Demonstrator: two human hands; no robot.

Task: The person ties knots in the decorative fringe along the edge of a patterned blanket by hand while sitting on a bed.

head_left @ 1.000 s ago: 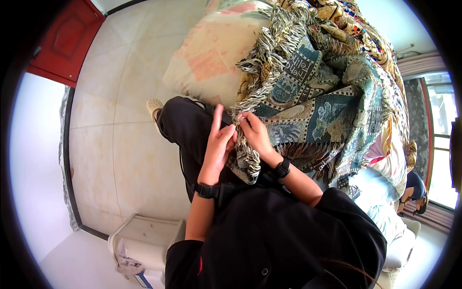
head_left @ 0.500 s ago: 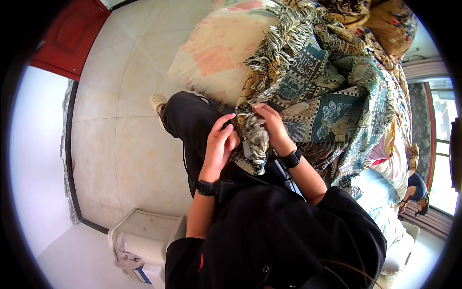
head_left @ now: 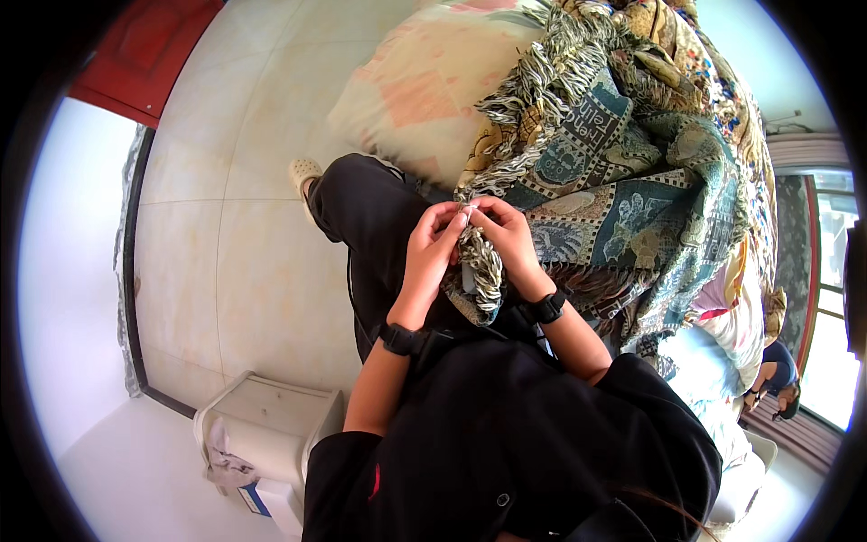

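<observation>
A woven blanket (head_left: pixel 623 217) in blue-green and beige, with patterned squares, spills over the bed's edge towards my lap. Its thick cream-and-dark fringe (head_left: pixel 485 264) hangs in a bunch between my wrists. My left hand (head_left: pixel 430 253) is closed, thumb and fingers pinching strands at the fringe's upper end. Fingertip to fingertip with it, my right hand (head_left: pixel 511 239) pinches the same spot. A small pale bit shows between the thumbs, too small to name. Part of a whitish tag-like piece (head_left: pixel 468 276) lies against the fringe, below my left fingers.
A cream and pink quilt (head_left: pixel 411 99) covers the bed at the far side. A beige cabinet (head_left: pixel 271 406) with a cloth (head_left: pixel 226 461) stands at lower left. Another person (head_left: pixel 774 379) is near the window at right. The red door (head_left: pixel 144 54) is at upper left.
My hands have come together. The left moved right and up from beside the fringe, and its fingers closed on the strands beside my right fingertips.
</observation>
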